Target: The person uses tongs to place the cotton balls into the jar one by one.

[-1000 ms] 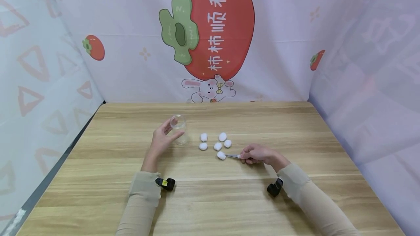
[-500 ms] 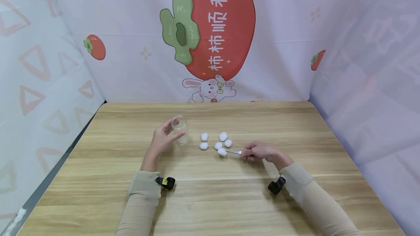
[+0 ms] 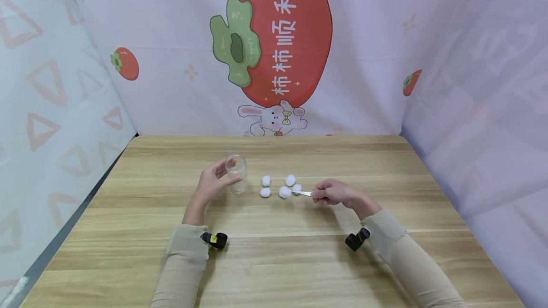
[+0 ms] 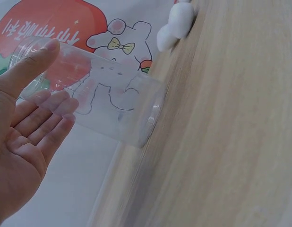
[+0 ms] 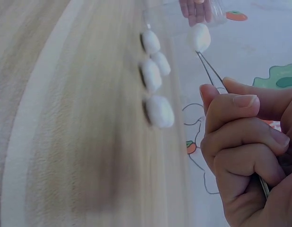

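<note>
A clear jar (image 3: 237, 177) without a lid stands on the table, and my left hand (image 3: 211, 183) holds it near the top between thumb and fingers. In the left wrist view the jar's base (image 4: 153, 116) is right at the tabletop. My right hand (image 3: 334, 192) grips metal tweezers (image 3: 303, 193). Their tips pinch a white cotton ball (image 5: 200, 38), raised above the table in the right wrist view. From the head, this ball overlaps the middle of the group and hides what lies behind it. The jar is to its left.
Loose cotton balls lie between the hands: two on the left, one (image 3: 266, 181) behind the other (image 3: 265, 193), and two on the right, one farther back (image 3: 290, 180) and one (image 3: 297, 188) partly behind the tweezers. A printed cloth (image 3: 171, 94) hangs behind the wooden table (image 3: 274, 270).
My right hand has lifted the pinched cotton ball off the table, moving away from me and slightly left. The ball now covers another one's place. My left hand stays on the jar.
</note>
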Tool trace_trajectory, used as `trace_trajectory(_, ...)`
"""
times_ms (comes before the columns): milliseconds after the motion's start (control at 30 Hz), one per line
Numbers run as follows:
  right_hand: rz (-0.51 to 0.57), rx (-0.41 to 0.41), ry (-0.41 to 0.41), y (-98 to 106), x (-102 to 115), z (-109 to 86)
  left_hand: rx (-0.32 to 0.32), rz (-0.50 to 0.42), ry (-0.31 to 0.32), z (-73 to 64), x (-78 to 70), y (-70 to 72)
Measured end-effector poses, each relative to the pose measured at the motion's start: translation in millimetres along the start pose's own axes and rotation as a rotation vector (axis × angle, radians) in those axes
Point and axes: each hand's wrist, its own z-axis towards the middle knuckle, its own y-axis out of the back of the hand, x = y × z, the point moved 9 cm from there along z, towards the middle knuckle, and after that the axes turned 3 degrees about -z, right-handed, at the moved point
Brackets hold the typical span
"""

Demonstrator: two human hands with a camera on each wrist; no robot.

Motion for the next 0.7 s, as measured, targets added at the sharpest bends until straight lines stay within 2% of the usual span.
trace_trajectory(267,0.005,-0.020,-0.007,3.5,5.4,0.0,0.017,0.003,-0.001,-0.7,0.2,-2.7)
trace_trajectory(700,0.006,-0.023,0.034,5.5,23.2,1.0,0.028,-0.010,0.001,-0.7,0.8,-7.9)
